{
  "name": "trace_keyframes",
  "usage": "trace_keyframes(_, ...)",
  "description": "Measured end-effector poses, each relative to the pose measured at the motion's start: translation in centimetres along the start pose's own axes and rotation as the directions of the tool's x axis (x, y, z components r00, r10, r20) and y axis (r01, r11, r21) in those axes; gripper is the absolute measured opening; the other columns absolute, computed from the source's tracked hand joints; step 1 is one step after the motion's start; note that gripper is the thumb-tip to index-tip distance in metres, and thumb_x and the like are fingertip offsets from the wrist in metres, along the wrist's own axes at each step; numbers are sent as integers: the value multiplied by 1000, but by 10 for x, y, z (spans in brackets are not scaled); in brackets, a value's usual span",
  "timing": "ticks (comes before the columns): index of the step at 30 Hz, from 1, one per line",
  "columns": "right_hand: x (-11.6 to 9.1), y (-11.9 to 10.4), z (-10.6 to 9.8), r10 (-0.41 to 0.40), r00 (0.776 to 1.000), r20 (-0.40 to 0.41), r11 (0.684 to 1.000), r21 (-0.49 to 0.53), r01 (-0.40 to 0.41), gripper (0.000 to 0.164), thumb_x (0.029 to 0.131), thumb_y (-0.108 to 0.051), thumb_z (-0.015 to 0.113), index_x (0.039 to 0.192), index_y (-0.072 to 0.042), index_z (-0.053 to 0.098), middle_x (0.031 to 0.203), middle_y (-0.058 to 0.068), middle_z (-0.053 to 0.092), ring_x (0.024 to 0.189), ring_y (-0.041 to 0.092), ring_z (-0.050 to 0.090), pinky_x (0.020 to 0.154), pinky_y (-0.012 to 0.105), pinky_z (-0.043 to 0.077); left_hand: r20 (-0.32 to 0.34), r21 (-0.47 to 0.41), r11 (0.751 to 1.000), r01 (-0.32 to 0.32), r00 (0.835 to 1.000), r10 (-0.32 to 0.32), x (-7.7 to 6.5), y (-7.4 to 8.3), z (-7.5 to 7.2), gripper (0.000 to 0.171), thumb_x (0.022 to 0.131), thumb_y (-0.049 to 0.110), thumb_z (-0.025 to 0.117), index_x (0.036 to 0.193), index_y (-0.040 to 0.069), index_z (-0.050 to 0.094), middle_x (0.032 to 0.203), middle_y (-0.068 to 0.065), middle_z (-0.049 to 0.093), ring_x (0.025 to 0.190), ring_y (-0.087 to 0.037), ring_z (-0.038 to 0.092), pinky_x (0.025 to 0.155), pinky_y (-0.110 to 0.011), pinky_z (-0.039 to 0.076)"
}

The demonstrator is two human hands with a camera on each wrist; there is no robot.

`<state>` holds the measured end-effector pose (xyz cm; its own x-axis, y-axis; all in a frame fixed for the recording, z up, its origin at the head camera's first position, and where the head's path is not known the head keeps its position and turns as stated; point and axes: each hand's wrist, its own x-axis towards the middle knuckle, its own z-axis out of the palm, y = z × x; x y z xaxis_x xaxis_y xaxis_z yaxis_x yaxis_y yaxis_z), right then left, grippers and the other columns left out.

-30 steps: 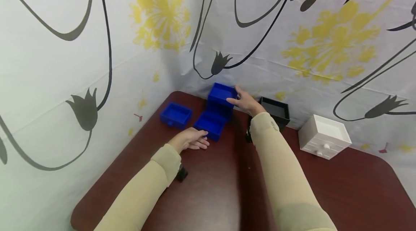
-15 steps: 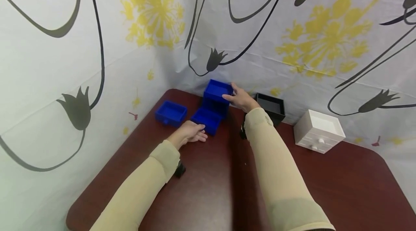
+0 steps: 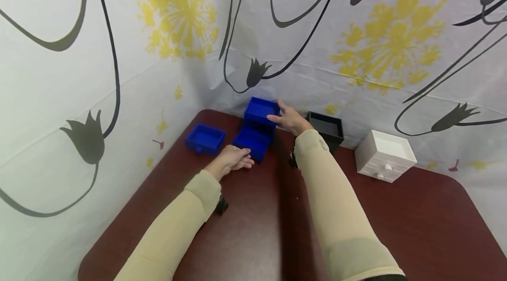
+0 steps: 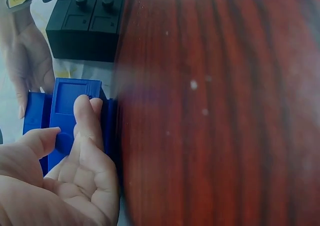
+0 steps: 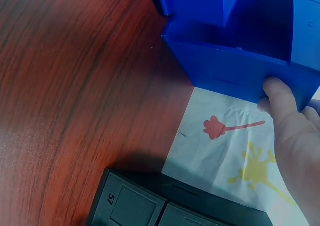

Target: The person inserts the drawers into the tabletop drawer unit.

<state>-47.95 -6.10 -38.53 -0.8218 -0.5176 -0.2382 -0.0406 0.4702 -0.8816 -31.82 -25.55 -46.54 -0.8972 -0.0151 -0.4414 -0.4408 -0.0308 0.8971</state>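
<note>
Fingers of my L hand (image 3: pixel 233 158) are narrowed to a pinch round the knob (image 4: pixel 63 143) of the blue drawer (image 4: pixel 70 117). R hand (image 3: pixel 292 120) grips the side of the blue mini drawer cabinet (image 3: pixel 259 118), thumb on the wall, other fingers partly hidden. Cabinet's at 12 o'clock on the table (image 3: pixel 431 219), near the back edge; drawer sticks well out toward 6. Spare blue drawer (image 3: pixel 205 136) lies at 9 from it, black cabinet (image 4: pixel 82 46) at 3 from the blue one, white cabinet (image 3: pixel 378 153) farther, btwn 3 & 4.

Main risk, IMO: drawer drops nose-first if pulled past its support, b/c so much hangs out. Pushed crooked, it'd prob. jam. If R grip slips, the cabinet could skid or twist w/ it. Can't tell if its rear overhangs. L wrist might also bump the spare toward 9, off the edge.
</note>
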Motion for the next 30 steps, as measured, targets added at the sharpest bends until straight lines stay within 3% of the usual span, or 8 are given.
trace_keyframes(12, 2, -3, 5, 14, 1000, 2, 999, 46, -14, 92, 100, -21, 66, 165, -23, 1, 171, 2, -5, 155, 26, 12, 113, 44, 39, -26, -1, 1000, -21, 999, 21, 7, -2, 4, 38, 104, 28, 59, 118, -7, 66, 94, -14, 77, 69, -11, 74, 49, -14, 49)
trace_keyframes(18, -1, 1, 1, 43, 999, -10, 998, 52, -43, 95, 99, -23, 67, 164, -28, -1, 171, 4, -6, 154, 26, 15, 113, 45, 40, 12, 11, 1000, -22, 1000, 21, 8, 0, 9, 37, 104, 27, 59, 119, -7, 66, 97, -14, 77, 75, -12, 75, 53, -16, 51)
trace_keyframes(30, -2, -4, 1, 39, 999, 34, 998, 50, -41, 93, 101, -24, 64, 164, -27, -4, 170, -1, -9, 154, 28, 16, 116, 48, 35, 10, -33, 999, 7, 1000, -6, 10, 0, 10, 39, 104, 27, 58, 122, -7, 66, 104, -17, 76, 86, -17, 76, 62, -21, 56)
